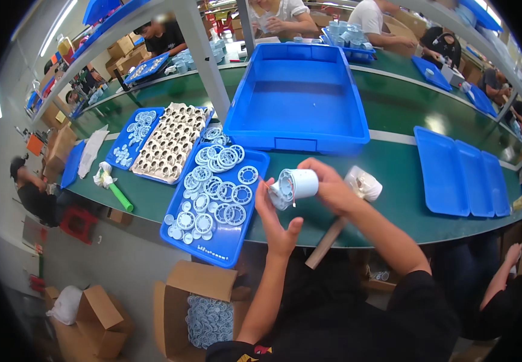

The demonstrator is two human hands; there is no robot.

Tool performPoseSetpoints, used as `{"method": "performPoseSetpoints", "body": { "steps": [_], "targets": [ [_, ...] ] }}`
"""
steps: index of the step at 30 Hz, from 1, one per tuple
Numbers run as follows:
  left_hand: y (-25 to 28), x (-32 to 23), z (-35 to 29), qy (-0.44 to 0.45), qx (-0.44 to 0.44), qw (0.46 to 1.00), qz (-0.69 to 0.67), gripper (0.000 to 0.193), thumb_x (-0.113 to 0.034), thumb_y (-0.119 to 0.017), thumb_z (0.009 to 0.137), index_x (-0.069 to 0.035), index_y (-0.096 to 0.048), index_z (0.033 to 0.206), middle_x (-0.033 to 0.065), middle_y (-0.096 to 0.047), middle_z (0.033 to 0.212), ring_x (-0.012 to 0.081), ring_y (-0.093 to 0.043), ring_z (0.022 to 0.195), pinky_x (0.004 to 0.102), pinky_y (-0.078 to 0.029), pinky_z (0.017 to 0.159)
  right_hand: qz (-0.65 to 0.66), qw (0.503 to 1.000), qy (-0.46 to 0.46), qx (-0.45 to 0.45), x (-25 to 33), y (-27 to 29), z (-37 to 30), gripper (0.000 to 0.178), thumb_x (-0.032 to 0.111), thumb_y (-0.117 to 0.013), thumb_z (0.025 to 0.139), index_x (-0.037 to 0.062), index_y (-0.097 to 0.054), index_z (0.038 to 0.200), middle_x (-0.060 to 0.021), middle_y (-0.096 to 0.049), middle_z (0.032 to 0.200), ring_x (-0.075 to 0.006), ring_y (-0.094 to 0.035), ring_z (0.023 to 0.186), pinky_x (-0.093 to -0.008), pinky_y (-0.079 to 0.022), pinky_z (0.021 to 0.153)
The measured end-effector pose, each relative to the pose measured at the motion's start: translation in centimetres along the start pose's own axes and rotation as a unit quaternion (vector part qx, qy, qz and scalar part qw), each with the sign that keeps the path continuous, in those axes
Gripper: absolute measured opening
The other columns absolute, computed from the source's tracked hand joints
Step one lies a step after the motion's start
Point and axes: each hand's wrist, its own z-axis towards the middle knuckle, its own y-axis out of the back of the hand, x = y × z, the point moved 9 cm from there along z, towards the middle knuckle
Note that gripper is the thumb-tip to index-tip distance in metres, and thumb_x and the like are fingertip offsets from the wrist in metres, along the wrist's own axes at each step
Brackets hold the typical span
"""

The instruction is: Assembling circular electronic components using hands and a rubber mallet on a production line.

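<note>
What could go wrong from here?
Thin red wire hangs at the open end of the light-blue housing in the right hand; it might snag or get pinched.

The wooden-handled tool sticks out past the green table's near edge, close to the right forearm; a bump could knock it.

The blue parts tray also overhangs; a knock might spill it.

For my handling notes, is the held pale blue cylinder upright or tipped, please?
Tipped: the pale blue cylinder lies sideways in the right hand, its round end facing left.
</note>
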Motion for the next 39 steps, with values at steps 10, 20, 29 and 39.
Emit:
{"method": "performPoseSetpoints", "body": {
  "steps": [10, 20, 29, 39],
  "targets": [
    [1.1, 0.2, 0.6, 0.001, 0.13, 0.942, 0.31, 0.07, -0.033, -0.089, 0.081, -0.004, -0.058, 0.137, 0.0205, -0.067, 0.117, 0.0402, -0.068, 0.107, 0.0472, -0.055, 0.093, 0.038, 0.985, -0.14, 0.092, -7.9, -0.7, -0.9, 0.021, 0.01, -0.063, 0.102, 0.0077, -0.062, 0.123, -0.0059, -0.068, 0.109, -0.0143, -0.067, 0.094, -0.0301, -0.056, 0.079],
    [-2.0, 1.7, 1.5, 0.071, 0.274, 0.796, 0.534, 0.068, -0.049, -0.081, 0.085, -0.007, -0.056, 0.133, 0.0227, -0.07, 0.112, 0.0435, -0.071, 0.099, 0.05, -0.058, 0.08, -0.22, 0.971, 0.013, -0.093, -7.3, 4.9, -0.4, 0.03, 0.001, -0.057, 0.096, 0.0014, -0.067, 0.124, -0.0129, -0.07, 0.107, -0.0184, -0.069, 0.088, -0.034, -0.058, 0.071],
    [-2.6, 0.1, -0.8, -0.009, 0.231, 0.847, 0.478, 0.087, -0.038, -0.087, 0.082, -0.004, -0.045, 0.15, 0.025, -0.057, 0.138, 0.0398, -0.057, 0.126, 0.0477, -0.049, 0.103, -0.253, 0.961, 0.053, -0.1, -2.8, 1.8, -1.5, 0.032, 0.027, -0.062, 0.106, -0.0013, -0.069, 0.12, -0.0099, -0.072, 0.105, -0.0178, -0.067, 0.095, -0.0297, -0.052, 0.085],
    [1.6, 0.7, -3.8, 0.048, 0.11, 0.949, 0.292, 0.077, -0.013, -0.087, 0.081, -0.004, -0.049, 0.148, 0.0193, -0.055, 0.139, 0.0386, -0.057, 0.128, 0.0447, -0.048, 0.106, -0.443, 0.88, 0.171, -0.021, -1.7, -1.4, -2.6, 0.066, 0.044, -0.076, 0.092, 0.0027, -0.058, 0.139, -0.0165, -0.064, 0.12, -0.0325, -0.062, 0.113, -0.0432, -0.05, 0.097]
  ]
}}
